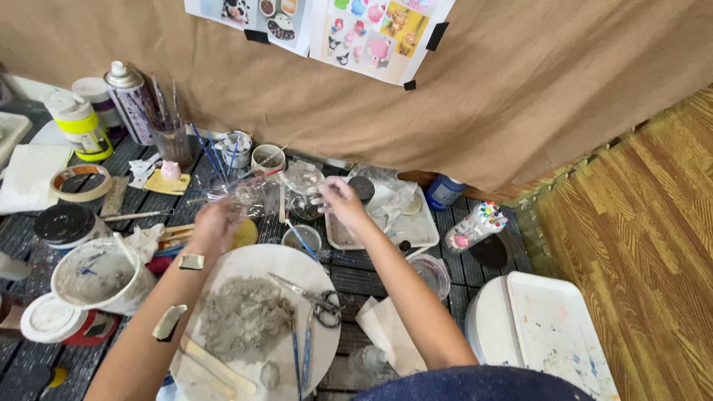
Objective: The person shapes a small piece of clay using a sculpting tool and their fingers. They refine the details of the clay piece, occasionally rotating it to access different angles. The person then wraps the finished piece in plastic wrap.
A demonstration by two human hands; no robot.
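Stretching a blurred sheet of clear plastic wrap (260, 194) between them above the far table, left hand (215, 223) and right hand (340, 199) pinch its edges, beneath cartoon-animal picture sheets (371, 30) taped on brown paper (520, 96).

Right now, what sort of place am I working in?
Most likely a home craft or clay-modelling corner. A round white board carries a lump of grey clay, a clear jar of paintbrushes stands behind, and both hands stretch crinkled clear plastic film.
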